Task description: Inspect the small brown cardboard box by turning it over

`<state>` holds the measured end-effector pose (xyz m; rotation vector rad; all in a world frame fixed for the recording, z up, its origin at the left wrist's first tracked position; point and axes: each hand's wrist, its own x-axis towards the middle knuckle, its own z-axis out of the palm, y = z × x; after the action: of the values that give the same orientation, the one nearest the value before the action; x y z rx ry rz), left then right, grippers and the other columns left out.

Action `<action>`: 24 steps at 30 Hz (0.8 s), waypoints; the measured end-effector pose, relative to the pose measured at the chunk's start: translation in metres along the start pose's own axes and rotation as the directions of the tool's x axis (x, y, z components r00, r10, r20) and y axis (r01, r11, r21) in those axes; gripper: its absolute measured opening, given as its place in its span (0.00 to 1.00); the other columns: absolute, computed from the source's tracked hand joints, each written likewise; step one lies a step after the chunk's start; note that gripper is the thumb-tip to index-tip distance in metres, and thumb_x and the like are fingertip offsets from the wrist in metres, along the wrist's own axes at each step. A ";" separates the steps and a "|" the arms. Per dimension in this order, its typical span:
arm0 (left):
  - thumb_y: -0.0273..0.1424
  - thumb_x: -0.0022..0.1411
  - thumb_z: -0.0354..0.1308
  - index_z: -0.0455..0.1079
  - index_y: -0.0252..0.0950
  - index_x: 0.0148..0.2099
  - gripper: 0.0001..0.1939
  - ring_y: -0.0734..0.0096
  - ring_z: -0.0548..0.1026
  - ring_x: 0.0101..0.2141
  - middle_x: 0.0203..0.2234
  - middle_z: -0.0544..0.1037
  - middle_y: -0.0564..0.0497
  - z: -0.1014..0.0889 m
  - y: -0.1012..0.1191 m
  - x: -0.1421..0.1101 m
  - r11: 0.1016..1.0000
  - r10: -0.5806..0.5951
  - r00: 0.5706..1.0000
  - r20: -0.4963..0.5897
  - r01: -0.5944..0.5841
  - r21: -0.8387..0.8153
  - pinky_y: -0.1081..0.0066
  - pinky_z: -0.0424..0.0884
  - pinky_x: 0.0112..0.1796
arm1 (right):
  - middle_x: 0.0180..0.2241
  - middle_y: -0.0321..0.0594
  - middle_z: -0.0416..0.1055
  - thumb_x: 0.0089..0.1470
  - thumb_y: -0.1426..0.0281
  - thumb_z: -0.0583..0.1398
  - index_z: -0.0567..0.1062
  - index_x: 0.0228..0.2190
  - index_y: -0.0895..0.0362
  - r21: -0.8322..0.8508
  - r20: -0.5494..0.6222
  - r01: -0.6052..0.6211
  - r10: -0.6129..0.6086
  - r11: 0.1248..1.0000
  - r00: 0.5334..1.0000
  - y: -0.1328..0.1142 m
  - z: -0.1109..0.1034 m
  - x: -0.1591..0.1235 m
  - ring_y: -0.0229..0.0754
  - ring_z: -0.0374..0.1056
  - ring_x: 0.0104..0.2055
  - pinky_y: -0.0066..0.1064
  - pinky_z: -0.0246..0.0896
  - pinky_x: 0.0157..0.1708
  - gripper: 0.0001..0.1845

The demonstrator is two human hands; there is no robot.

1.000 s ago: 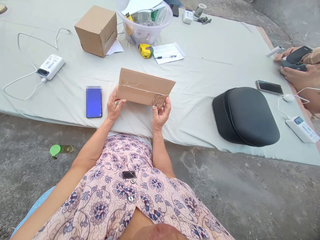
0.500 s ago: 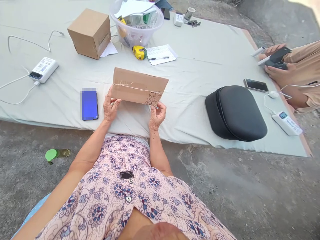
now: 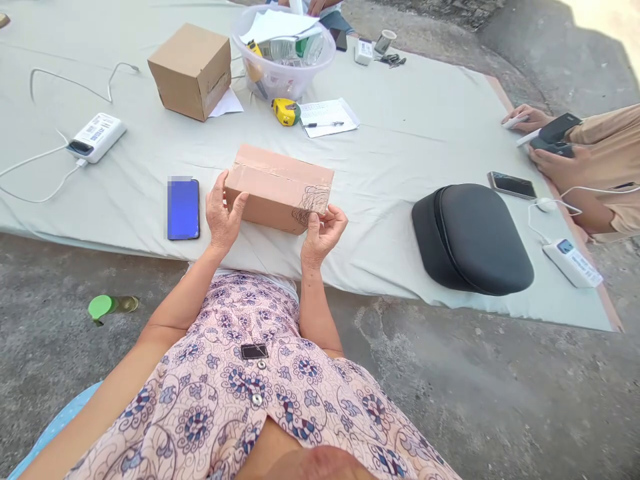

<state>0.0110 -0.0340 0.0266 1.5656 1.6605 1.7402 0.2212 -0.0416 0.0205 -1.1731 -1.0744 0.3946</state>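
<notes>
A small brown cardboard box (image 3: 277,172) with black scribbled lines near its right end is between my two hands, close to the table's front edge. My left hand (image 3: 223,215) grips its left end, thumb at the front and fingers along the side. At the front right corner, my right hand (image 3: 323,235) holds the box with the thumb in front; its fingers are partly hidden behind the corner. The box's top and front faces show. Whether its underside touches the cloth I cannot tell. Left of my left hand lies a phone (image 3: 183,210) with a blue screen.
Behind stand a larger cardboard box (image 3: 180,63), a plastic basin (image 3: 285,80), a tape measure (image 3: 286,112) and a notepad (image 3: 345,112) with a pen. A black case (image 3: 480,233) is at right, near another person's hands (image 3: 560,153). A power bank (image 3: 97,138) with cables lies left.
The cardboard, which showed as a tilted panel with a fold, now shows as a box with a top and front face. My right hand has shifted slightly right and its fingers have spread.
</notes>
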 end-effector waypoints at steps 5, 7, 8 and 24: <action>0.60 0.64 0.56 0.64 0.46 0.69 0.39 0.54 0.74 0.56 0.62 0.73 0.44 -0.006 0.008 0.005 0.996 0.073 0.996 0.060 -0.075 0.048 0.56 0.70 0.60 | 0.46 0.44 0.69 0.62 0.48 0.56 0.70 0.52 0.53 -0.068 0.072 0.005 -0.001 0.998 0.997 -0.012 -0.003 0.006 0.40 0.69 0.45 0.35 0.72 0.47 0.27; 0.60 0.64 0.56 0.65 0.45 0.67 0.38 0.53 0.74 0.57 0.62 0.73 0.42 -0.006 0.010 0.005 0.995 0.078 0.995 0.067 -0.082 0.063 0.55 0.70 0.60 | 0.49 0.45 0.69 0.62 0.48 0.55 0.71 0.51 0.54 -0.067 0.070 0.008 -0.004 0.998 0.998 -0.012 -0.003 0.008 0.40 0.69 0.46 0.34 0.72 0.47 0.26; 0.60 0.64 0.56 0.65 0.44 0.67 0.37 0.53 0.74 0.57 0.62 0.73 0.42 -0.006 0.010 0.005 0.994 0.080 0.994 0.068 -0.085 0.067 0.55 0.70 0.60 | 0.49 0.45 0.69 0.62 0.48 0.56 0.71 0.51 0.54 -0.068 0.071 0.004 0.001 0.998 0.997 -0.012 -0.003 0.008 0.40 0.69 0.45 0.33 0.72 0.45 0.26; 0.60 0.53 0.67 0.55 0.42 0.66 0.48 0.46 0.64 0.67 0.64 0.66 0.37 0.010 0.027 0.002 1.000 -0.005 0.997 0.074 0.004 0.015 0.49 0.62 0.67 | 0.48 0.43 0.67 0.47 0.40 0.67 0.67 0.47 0.54 -0.239 0.035 0.020 -0.012 0.971 0.999 -0.024 0.010 0.014 0.41 0.67 0.46 0.36 0.70 0.48 0.39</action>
<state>0.0306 -0.0351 0.0477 1.6115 1.6443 1.6507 0.2131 -0.0348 0.0479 -1.3736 -1.1839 0.2775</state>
